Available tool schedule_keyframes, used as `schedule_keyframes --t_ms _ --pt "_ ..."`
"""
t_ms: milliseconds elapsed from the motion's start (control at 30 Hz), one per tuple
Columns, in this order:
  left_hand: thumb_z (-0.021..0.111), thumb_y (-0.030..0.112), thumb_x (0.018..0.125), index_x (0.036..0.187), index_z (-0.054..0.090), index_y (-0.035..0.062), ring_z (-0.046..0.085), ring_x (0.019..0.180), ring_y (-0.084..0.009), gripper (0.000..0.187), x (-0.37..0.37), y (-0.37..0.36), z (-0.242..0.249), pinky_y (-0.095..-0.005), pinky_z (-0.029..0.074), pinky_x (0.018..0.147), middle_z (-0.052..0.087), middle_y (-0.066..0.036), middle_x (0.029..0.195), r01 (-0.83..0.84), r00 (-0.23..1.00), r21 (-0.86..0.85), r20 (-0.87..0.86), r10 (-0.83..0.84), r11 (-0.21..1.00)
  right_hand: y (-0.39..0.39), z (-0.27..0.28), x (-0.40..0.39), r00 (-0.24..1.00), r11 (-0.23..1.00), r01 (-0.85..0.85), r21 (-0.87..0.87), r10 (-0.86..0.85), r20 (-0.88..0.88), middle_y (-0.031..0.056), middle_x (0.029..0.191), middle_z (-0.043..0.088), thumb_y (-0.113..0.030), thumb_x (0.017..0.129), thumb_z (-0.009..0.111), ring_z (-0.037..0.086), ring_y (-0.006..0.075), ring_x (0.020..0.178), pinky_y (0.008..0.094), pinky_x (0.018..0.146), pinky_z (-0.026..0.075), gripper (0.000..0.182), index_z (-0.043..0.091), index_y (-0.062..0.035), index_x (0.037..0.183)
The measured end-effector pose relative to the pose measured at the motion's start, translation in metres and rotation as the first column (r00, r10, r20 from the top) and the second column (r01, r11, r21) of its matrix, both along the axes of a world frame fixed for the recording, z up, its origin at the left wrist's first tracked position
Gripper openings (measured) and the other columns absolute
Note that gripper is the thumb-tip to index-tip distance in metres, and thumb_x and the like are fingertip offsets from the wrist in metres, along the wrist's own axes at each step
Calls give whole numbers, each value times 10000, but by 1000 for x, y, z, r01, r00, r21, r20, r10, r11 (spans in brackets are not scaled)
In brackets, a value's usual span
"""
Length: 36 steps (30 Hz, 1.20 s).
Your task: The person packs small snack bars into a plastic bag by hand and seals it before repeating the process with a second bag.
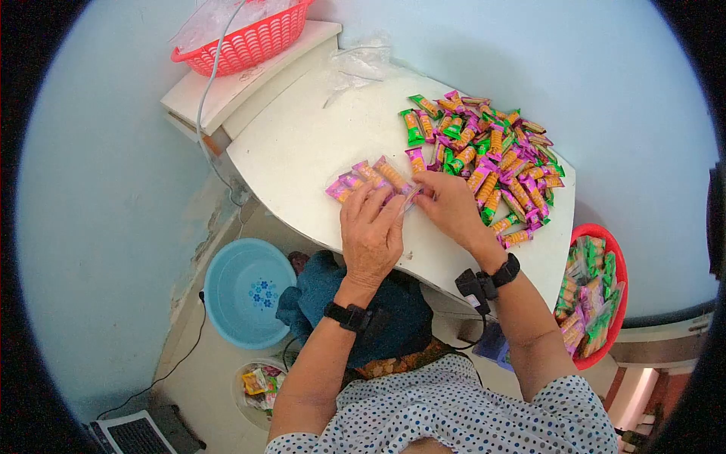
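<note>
A clear plastic bag [369, 175] with several purple-ended snack packets in it lies flat near the front edge of the white table. My left hand [370, 236] is over the near side of this bag, its fingers bent and closed on it. At the bag's right end, my right hand [455, 210] pinches the plastic edge between thumb and fingers. Parts of the bag and packets are hidden under both hands. Just beyond my right hand is a large heap of small snack packets [495, 147] with purple or green ends.
Crumpled clear bags [359, 64] lie at the table's back. A red basket [253, 47] of plastic bags stands back left. A red basin [622, 303] holding filled bags is at the right. A blue basin [219, 291] and a bin [246, 405] are on the floor, left.
</note>
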<state>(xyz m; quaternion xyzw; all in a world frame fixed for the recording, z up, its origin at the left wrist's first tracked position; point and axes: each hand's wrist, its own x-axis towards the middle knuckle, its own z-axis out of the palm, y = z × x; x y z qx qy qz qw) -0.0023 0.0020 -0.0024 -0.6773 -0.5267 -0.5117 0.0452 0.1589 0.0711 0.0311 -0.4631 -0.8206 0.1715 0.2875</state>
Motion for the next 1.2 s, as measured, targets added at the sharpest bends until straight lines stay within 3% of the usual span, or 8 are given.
schedule_keyframes --t_ms 367,567,667,767,967,1067,1200 --pt "692 109 806 1025 713 75 545 1163 -348 223 0 -1 0 -486 406 1006 653 -120 1131 -3 1000 -5 -11 3 1000 1 -11 -17 978 956 86 280 -135 159 141 815 661 -142 821 642 666 355 748 471 619 525 115 600 -61 890" --pt "691 104 806 1011 710 64 544 1166 -350 210 0 -1 2 -485 402 1013 654 -120 1133 -1 1000 -11 1 1 1000 -1 7 -10 993 954 110 280 -120 17 168 907 639 -113 780 638 656 347 820 478 700 529 221 601 -43 986" --pt "693 96 789 996 707 58 545 1167 -351 211 0 0 0 -485 404 1011 654 -122 1131 -9 1000 4 -12 9 1000 1 25 2 985 973 164 162 -170 25 160 967 609 -94 755 637 627 346 897 468 744 526 268 619 -25 1013" --pt "697 84 763 984 705 52 545 1168 -354 223 1 -1 -3 -489 407 1007 656 -123 1126 -4 1000 20 -15 4 1000 8 11 5 967 902 155 402 -222 125 140 990 582 -119 743 677 581 341 956 452 761 518 247 656 -23 970" --pt "694 67 736 945 703 40 553 1154 -363 211 0 -3 -1 -490 412 995 663 -121 1112 28 999 51 -22 -26 998 7 7 0 941 917 95 387 -210 267 129 1055 542 -168 719 762 523 316 1011 423 790 491 316 708 -70 1014" --pt "681 35 749 925 707 37 585 1134 -367 178 0 -5 1 -472 429 995 688 -128 1095 32 999 57 1 -33 998 6 6 -1 956 909 102 404 -202 213 151 1044 553 -210 718 753 530 326 997 445 791 493 251 717 -55 911" --pt "666 22 740 894 699 34 591 1121 -368 158 1 -7 3 -470 434 987 690 -125 1081 63 997 49 34 -64 997 4 7 -2 948 907 113 406 -221 230 142 1041 552 -202 714 752 532 324 989 437 788 488 247 725 -71 922"
